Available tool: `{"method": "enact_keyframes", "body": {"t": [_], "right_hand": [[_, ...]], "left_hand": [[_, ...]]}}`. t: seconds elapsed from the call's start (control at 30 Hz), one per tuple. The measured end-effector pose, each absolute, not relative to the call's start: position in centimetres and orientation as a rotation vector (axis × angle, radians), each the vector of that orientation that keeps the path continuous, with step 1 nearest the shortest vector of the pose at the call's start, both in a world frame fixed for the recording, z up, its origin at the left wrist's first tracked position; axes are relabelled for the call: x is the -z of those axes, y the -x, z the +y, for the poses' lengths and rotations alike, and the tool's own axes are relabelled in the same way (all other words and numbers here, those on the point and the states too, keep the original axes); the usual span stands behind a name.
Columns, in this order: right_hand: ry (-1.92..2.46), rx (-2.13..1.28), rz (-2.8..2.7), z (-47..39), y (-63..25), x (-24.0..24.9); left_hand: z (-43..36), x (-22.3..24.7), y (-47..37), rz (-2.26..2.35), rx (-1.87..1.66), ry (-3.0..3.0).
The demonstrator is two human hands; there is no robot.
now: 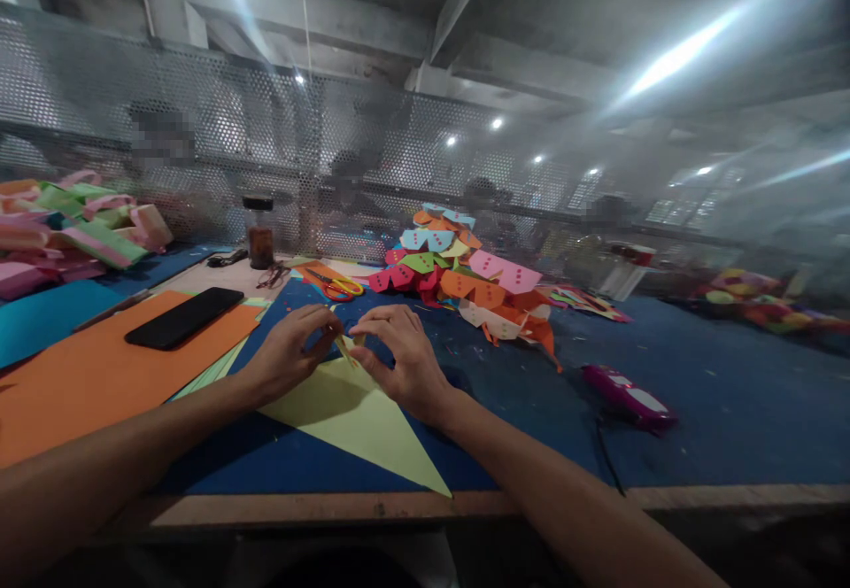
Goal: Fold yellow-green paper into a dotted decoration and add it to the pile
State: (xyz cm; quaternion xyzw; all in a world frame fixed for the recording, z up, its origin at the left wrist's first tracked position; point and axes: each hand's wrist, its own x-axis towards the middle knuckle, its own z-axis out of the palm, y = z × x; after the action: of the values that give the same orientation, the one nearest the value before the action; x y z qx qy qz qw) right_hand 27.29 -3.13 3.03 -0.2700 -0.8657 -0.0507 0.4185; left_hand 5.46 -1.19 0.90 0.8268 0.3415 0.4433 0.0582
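A pale yellow sheet of paper (359,415) with a long pointed corner lies on the blue table near its front edge. Above its far part, both hands meet at a small strip of yellow paper (347,351). My left hand (292,353) has its fingertips closed on the strip's left side. On the other side my right hand (405,358) pinches the strip between thumb and fingers. Just beyond the hands lie scissors (342,287) with yellow and red handles.
A black phone (184,317) rests on orange sheets (133,384) at left. Folded colourful paper pieces (465,278) are heaped beyond my right hand. A purple device (628,398) with a cord lies at right. A dark-lidded jar (260,234) stands near the mesh partition (266,127).
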Motion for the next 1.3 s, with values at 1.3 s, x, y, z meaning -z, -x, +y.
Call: {"method": "enact_keyframes", "body": {"t": [1.3], "right_hand": [[0.880, -0.220, -1.709, -0.7, -28.3, -3.3]], "left_hand": [[0.8, -2.2, -3.8, 1.339, -1.515, -1.793]]}}
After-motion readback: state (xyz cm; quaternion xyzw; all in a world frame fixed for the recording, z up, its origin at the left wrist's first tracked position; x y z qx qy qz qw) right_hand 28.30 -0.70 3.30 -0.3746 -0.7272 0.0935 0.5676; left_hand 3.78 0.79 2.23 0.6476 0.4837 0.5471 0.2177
